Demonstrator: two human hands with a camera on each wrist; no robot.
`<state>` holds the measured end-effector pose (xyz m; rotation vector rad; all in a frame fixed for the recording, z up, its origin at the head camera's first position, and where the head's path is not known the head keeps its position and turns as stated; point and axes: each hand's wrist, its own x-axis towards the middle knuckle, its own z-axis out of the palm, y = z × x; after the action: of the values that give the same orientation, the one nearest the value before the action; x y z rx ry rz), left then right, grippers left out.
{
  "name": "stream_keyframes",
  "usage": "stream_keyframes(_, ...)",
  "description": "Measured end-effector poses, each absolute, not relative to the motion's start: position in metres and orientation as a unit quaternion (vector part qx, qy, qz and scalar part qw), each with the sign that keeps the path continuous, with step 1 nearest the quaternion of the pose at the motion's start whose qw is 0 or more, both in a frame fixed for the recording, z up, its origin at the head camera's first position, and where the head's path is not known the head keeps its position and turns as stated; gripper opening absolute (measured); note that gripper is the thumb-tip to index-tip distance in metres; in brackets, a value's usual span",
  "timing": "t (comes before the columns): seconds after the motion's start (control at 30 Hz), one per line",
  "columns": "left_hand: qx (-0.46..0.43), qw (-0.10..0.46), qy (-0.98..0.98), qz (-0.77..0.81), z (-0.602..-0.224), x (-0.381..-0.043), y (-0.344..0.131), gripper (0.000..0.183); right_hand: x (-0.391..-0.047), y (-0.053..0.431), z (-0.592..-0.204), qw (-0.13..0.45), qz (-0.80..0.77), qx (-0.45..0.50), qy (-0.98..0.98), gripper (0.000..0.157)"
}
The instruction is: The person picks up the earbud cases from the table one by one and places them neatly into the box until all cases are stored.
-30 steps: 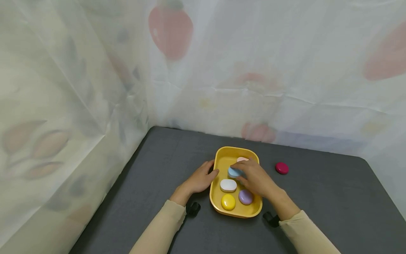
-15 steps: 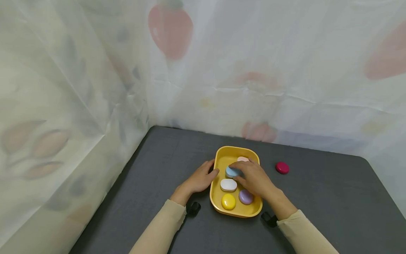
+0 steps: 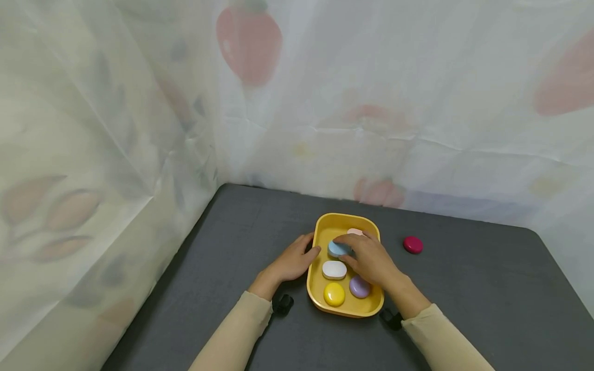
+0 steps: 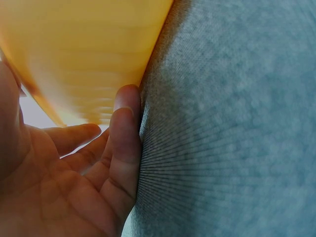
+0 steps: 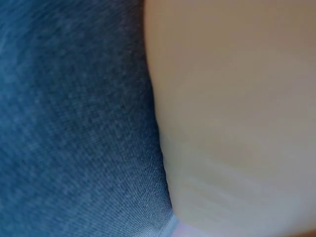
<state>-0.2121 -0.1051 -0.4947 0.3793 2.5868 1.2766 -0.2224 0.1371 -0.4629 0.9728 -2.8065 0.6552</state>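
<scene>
My left hand (image 3: 291, 261) holds the left wall of a yellow tray (image 3: 328, 230), its thumb over the rim. In the left wrist view, the fingers (image 4: 124, 140) lie against the tray's outer side, close to the cloth. Inside the tray, my right hand (image 3: 373, 258) pinches a light blue disc-like piece (image 3: 337, 250) between thumb and fingers. Just nearer to me lies a white oblong piece (image 3: 334, 270). Behind the right hand's fingers a pale pink piece (image 3: 356, 232) is partly hidden. The right wrist view shows dark cloth and a blurred beige surface, no fingers.
A glossy yellow round piece (image 3: 334, 294) and a purple round piece (image 3: 359, 287) sit at the tray's near end. Right of the tray, a dark red round piece (image 3: 412, 245) lies on the grey table (image 3: 482, 278). Patterned white curtains (image 3: 417, 93) hang behind and at left.
My right hand has shifted slightly left with the light blue piece, toward the tray's middle. The left hand and the tray have stayed in place.
</scene>
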Motion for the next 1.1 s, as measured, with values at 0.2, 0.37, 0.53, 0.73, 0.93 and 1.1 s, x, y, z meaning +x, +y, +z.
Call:
stream_keyframes(0.2, 0.129, 0.116, 0.883, 0.437, -0.4949, -0.2118, -0.1051, 0.060, -0.2236, 0.1340, -0.4626, 0.041, 0.213, 0.320, -0.922, 0.041)
stream_keyframes(0.37, 0.126, 0.119, 0.882, 0.438, -0.4945, -0.2118, -0.1049, 0.060, -0.2244, 0.1318, -0.4621, 0.029, 0.207, 0.316, -0.925, 0.040)
stream_keyframes(0.53, 0.123, 0.119, 0.884, 0.436, -0.4946, -0.2120, -0.1049, 0.061, -0.2252, 0.1309, -0.4626, 0.017, 0.202, 0.314, -0.928, 0.039)
stream_keyframes(0.73, 0.124, 0.120, 0.883, 0.436, -0.4952, -0.2121, -0.1054, 0.061, -0.2257, 0.1301, -0.4634, 0.007, 0.193, 0.309, -0.931, 0.038)
stream_keyframes(0.93, 0.125, 0.119, 0.882, 0.439, -0.4956, -0.2126, -0.1057, 0.061, -0.2262, 0.1294, -0.4645, 0.001, 0.182, 0.305, -0.935, 0.038)
stream_keyframes(1.1, 0.126, 0.120, 0.881, 0.440, -0.4959, -0.2127, -0.1056, 0.061, -0.2262, 0.1291, -0.4648, -0.001, 0.180, 0.305, -0.935, 0.039)
